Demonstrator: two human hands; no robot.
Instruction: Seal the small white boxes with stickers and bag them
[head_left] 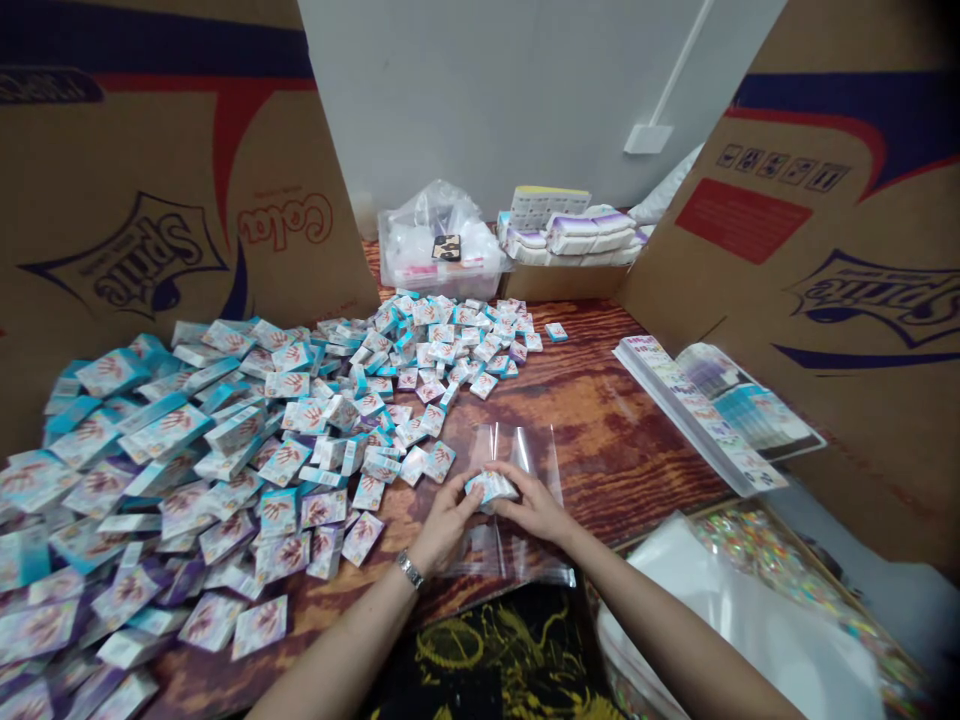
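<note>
Between my two hands is a small white and light-blue box, held over a clear plastic sheet on the table. My left hand, with a metal watch at the wrist, grips the box from its left side. From the right, my right hand closes its fingers on the same box. Left of my hands spreads a large heap of similar small boxes, some blue and some purple, with hand pictures on them. The box's underside is hidden by my fingers.
Tall cardboard cartons stand left and right. At the back are a clear plastic tub and a carton of white and purple packs. Printed sheets lie right. Nearer stands a box of colourful small pieces, partly under white plastic.
</note>
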